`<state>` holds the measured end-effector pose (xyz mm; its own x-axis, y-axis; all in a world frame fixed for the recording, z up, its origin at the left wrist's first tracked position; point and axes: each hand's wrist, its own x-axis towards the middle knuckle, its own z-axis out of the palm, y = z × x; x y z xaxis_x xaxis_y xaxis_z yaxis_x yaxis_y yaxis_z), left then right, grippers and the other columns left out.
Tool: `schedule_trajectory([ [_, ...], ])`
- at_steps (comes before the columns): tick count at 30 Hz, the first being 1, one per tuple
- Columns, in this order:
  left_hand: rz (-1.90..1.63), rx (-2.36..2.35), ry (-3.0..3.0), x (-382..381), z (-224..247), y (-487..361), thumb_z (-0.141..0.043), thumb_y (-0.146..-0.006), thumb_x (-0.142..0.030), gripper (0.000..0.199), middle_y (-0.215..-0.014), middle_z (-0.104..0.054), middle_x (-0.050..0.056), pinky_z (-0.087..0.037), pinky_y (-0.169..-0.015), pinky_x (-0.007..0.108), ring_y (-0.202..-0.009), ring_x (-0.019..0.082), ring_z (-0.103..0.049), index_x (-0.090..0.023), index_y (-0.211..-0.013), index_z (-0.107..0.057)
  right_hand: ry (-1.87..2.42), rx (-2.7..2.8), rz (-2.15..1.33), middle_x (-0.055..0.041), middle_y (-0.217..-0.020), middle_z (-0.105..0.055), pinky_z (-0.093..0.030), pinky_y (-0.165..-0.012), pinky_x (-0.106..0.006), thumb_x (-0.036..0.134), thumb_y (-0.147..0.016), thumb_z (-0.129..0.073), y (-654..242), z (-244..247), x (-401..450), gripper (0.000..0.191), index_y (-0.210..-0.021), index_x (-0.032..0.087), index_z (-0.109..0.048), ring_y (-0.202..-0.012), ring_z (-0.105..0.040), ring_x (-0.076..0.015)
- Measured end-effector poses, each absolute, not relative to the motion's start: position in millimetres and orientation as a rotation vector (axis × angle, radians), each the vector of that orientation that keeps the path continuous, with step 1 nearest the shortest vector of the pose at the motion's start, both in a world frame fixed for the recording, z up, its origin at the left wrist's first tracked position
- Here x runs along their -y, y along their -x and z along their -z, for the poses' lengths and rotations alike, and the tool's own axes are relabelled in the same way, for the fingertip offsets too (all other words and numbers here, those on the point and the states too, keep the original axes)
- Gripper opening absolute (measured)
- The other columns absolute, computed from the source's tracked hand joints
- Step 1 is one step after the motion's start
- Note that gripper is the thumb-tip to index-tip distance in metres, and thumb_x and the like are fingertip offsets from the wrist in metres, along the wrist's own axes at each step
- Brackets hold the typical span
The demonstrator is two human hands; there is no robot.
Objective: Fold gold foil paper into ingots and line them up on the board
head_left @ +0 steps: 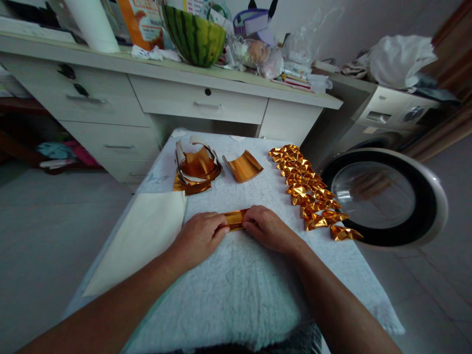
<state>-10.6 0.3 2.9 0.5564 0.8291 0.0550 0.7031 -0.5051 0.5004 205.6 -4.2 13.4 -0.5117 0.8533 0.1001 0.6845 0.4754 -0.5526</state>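
Note:
A narrow folded strip of gold foil paper [236,220] lies between my hands at the middle of the cloth-covered table. My left hand [202,237] pinches its left end, and my right hand [267,227] grips its right end. Behind them a curved sheet of gold paper [245,167] rests on the cloth. To its left is a curled stack of gold sheets [197,164] with pale edges. Folded gold foil pieces [304,187] are laid out in overlapping rows along the right side.
A cream sheet [142,236] covers the table's left part. Behind stands a white desk [206,101] with half a watermelon [195,37] and plastic bags on top. An open washing machine door [383,196] is close to the table's right edge.

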Motion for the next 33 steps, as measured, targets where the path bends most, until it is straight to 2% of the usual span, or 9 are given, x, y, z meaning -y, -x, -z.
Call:
schedule_trajectory([
  [6,-0.418,-1.281,-2.351,0.3,-4.0,10.2,-0.046,-0.093,-0.025,0.019,-0.083,-0.067,0.003,-0.044,-0.074,0.031,-0.082,0.019,-0.063,-0.020,-0.083,-0.061,1.337,2.371,-0.624,-0.0049,-0.082,-0.063,-0.039,-0.071,-0.026,0.014,-0.089,-0.053,-206.0,-13.3,3.5,0.011,-0.081,0.014,-0.061,-0.076,-0.054,-0.0147],
  [13,-0.380,-1.390,-2.364,-0.2,-2.8,11.3,-0.048,-0.093,-0.032,0.023,-0.078,-0.068,0.003,-0.041,-0.067,0.030,-0.075,0.019,-0.062,-0.020,-0.079,-0.061,1.457,2.365,-0.594,-0.0055,-0.083,-0.065,-0.039,-0.072,-0.027,0.019,-0.090,-0.055,-207.1,-15.1,3.3,0.012,-0.082,0.015,-0.063,-0.077,-0.055,-0.0151],
  [22,-0.309,-1.383,-2.402,0.1,-5.5,9.1,-0.043,-0.094,-0.024,0.023,-0.082,-0.067,0.005,-0.042,-0.073,0.032,-0.080,0.020,-0.062,-0.018,-0.080,-0.061,1.542,2.390,-0.550,-0.0059,-0.081,-0.064,-0.037,-0.071,-0.027,0.018,-0.090,-0.053,-208.5,-14.0,1.0,0.014,-0.082,0.014,-0.063,-0.075,-0.054,-0.0156],
  [33,-0.356,-1.301,-2.393,0.3,-8.4,11.6,-0.046,-0.091,-0.023,0.022,-0.075,-0.061,0.003,-0.040,-0.068,0.029,-0.074,0.018,-0.058,-0.018,-0.072,-0.058,1.466,2.435,-0.626,-0.0029,-0.076,-0.059,-0.035,-0.069,-0.025,0.015,-0.089,-0.053,-211.3,-18.1,0.2,0.017,-0.074,0.015,-0.060,-0.072,-0.050,-0.0138],
])
